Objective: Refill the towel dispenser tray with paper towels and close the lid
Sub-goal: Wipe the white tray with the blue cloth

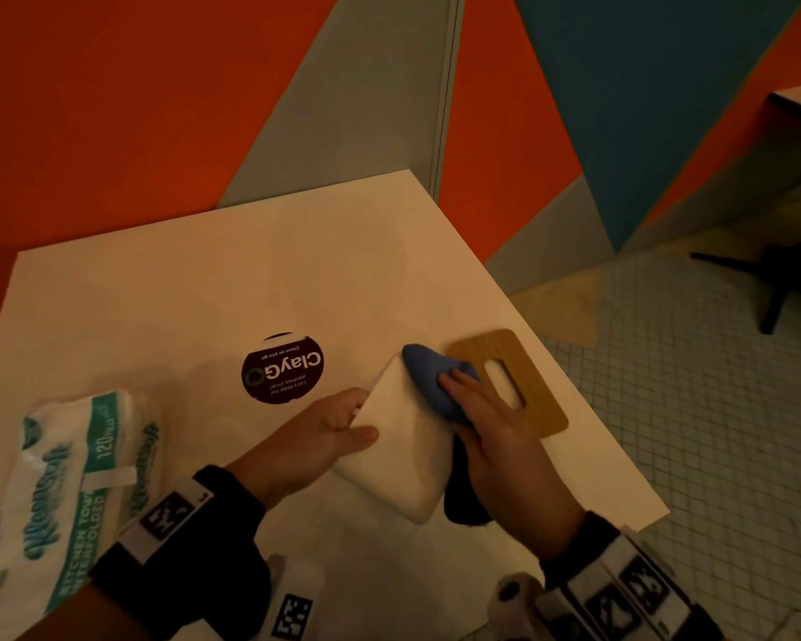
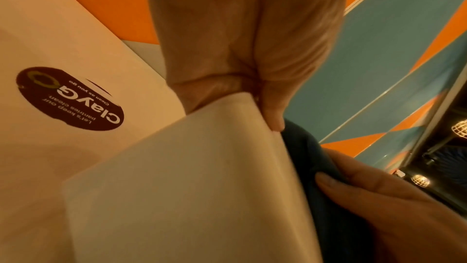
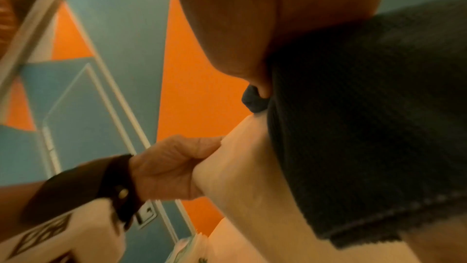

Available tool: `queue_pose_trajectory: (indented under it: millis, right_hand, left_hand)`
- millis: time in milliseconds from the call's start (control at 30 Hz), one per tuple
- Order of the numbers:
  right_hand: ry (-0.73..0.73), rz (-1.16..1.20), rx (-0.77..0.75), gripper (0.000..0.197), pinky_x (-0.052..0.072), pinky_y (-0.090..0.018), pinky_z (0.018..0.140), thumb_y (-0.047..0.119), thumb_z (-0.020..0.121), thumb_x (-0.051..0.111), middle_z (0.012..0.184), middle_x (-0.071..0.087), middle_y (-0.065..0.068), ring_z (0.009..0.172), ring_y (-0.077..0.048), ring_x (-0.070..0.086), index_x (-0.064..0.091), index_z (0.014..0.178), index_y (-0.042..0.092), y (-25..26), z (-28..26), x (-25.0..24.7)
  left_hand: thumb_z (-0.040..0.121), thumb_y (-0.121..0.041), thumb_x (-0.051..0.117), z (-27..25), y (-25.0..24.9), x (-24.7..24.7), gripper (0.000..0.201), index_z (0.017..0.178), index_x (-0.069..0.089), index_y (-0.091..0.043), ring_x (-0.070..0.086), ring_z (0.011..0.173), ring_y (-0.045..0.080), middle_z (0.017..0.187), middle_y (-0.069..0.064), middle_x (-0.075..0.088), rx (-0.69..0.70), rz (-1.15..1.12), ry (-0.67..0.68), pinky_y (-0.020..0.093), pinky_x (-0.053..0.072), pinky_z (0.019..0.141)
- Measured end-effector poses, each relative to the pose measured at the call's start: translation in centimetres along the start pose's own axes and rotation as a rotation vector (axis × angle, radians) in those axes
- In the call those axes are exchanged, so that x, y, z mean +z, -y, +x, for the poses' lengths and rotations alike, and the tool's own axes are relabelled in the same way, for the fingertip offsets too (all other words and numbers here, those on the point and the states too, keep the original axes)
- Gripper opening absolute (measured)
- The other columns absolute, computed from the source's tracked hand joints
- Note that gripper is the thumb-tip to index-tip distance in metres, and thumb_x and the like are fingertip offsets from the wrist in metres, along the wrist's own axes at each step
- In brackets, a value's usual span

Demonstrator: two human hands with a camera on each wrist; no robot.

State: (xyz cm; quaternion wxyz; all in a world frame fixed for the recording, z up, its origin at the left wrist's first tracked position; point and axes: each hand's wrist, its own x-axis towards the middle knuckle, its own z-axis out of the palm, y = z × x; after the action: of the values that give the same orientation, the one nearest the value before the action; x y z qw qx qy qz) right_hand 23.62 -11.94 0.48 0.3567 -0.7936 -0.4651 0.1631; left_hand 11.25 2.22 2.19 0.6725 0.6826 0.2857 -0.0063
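My left hand [image 1: 364,416] grips a white dispenser tray [image 1: 403,437] by its near-left end, thumb on top, and holds it tilted above the white table [image 1: 204,279]. My right hand [image 1: 482,409] holds a blue cloth [image 1: 428,367] against the tray's right side, fingers laid over the cloth. In the left wrist view the tray [image 2: 189,187] fills the middle and the cloth [image 2: 303,147] lies along its right edge. The wooden lid [image 1: 542,400], with a slot in it, lies flat behind my right hand. A pack of paper towels [image 1: 65,478] lies at the table's left.
A round dark sticker [image 1: 283,367] sits mid-table. The table's right edge runs just past the lid, with tiled floor below. A black chair base [image 1: 777,289] stands on the floor at the far right. Orange, grey and blue walls rise behind the table.
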Motion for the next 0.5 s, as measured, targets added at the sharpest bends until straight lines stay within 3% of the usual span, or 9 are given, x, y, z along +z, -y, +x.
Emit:
queue_pose_trajectory:
  millis: [33, 133, 200, 267, 333, 400, 467, 500]
  right_hand:
    - [0.016, -0.065, -0.046, 0.047, 0.006, -0.013, 0.107, 0.03, 0.09, 0.031, 0.144, 0.039, -0.008, 0.131, -0.013, 0.026, 0.041, 0.134, 0.017, 0.1, -0.6, 0.3]
    - [0.027, -0.078, -0.098, 0.055, -0.002, -0.003, 0.098, 0.037, 0.086, 0.023, 0.146, 0.034, -0.005, 0.127, -0.006, 0.017, 0.037, 0.135, 0.019, 0.5, -1.1, 0.3]
    - [0.057, -0.06, -0.115, 0.054, -0.005, 0.005, 0.096, 0.037, 0.087, 0.023, 0.148, 0.028, 0.002, 0.128, 0.0, 0.013, 0.03, 0.138, 0.022, 0.9, -1.3, 0.3]
    - [0.073, -0.055, -0.129, 0.059, 0.0, -0.004, 0.103, 0.04, 0.083, 0.021, 0.146, 0.026, 0.003, 0.13, -0.004, 0.016, 0.026, 0.139, 0.022, 1.2, -1.8, 0.7]
    - [0.036, -0.174, -0.166, 0.057, 0.012, -0.024, 0.105, 0.033, 0.083, 0.028, 0.142, 0.039, -0.006, 0.133, -0.013, 0.028, 0.031, 0.138, 0.018, 1.3, -2.3, 0.9]
    - [0.016, -0.15, -0.189, 0.05, 0.015, -0.013, 0.101, 0.027, 0.084, 0.032, 0.139, 0.044, -0.008, 0.128, -0.015, 0.029, 0.032, 0.135, 0.022, 1.4, -2.3, 0.9]
    - [0.021, -0.014, -0.188, 0.054, 0.003, 0.0, 0.102, 0.031, 0.085, 0.028, 0.142, 0.033, 0.002, 0.131, -0.009, 0.027, 0.023, 0.139, 0.029, 1.9, -1.6, 1.0]
    - [0.035, 0.047, -0.178, 0.054, 0.004, 0.003, 0.101, 0.033, 0.085, 0.027, 0.143, 0.031, 0.005, 0.133, -0.008, 0.027, 0.021, 0.138, 0.031, 1.8, -1.2, 1.1]
  left_hand:
    - [0.086, 0.003, 0.049, -0.1, -0.1, 0.0, 0.026, 0.097, 0.057, -0.02, 0.062, 0.086, 0.013, 0.096, 0.003, 0.065, 0.002, 0.007, 0.018, 0.024, 0.048, 0.079]
    - [0.08, 0.006, 0.053, 0.1, -0.6, 0.3, 0.032, 0.093, 0.057, -0.023, 0.063, 0.087, 0.019, 0.092, 0.003, 0.066, 0.014, 0.015, 0.043, 0.029, 0.049, 0.078]
    - [0.08, 0.002, 0.056, 0.4, -1.1, 0.8, 0.028, 0.089, 0.058, -0.024, 0.064, 0.079, 0.008, 0.086, -0.002, 0.066, 0.093, 0.024, -0.007, 0.021, 0.051, 0.069]
    - [0.083, -0.005, 0.058, 0.6, -1.4, 1.2, 0.025, 0.086, 0.058, -0.03, 0.061, 0.072, -0.008, 0.085, -0.011, 0.065, 0.195, 0.1, -0.076, 0.013, 0.048, 0.065]
    - [0.083, -0.009, 0.059, 0.7, -1.4, 1.2, 0.022, 0.089, 0.058, -0.03, 0.058, 0.075, -0.013, 0.09, -0.013, 0.064, 0.254, 0.183, -0.098, 0.008, 0.045, 0.068]
    - [0.081, -0.009, 0.061, 0.5, -1.3, 1.2, 0.022, 0.096, 0.06, -0.025, 0.059, 0.084, -0.01, 0.096, -0.009, 0.065, 0.271, 0.195, -0.077, 0.006, 0.046, 0.075]
    - [0.081, -0.009, 0.06, 0.1, -1.1, 1.3, 0.025, 0.095, 0.06, -0.03, 0.06, 0.089, -0.008, 0.098, -0.013, 0.065, 0.279, 0.176, -0.065, 0.007, 0.046, 0.079]
    - [0.081, -0.01, 0.06, 0.0, -1.0, 1.3, 0.027, 0.093, 0.058, -0.034, 0.06, 0.09, -0.007, 0.099, -0.015, 0.063, 0.284, 0.167, -0.075, 0.007, 0.046, 0.079]
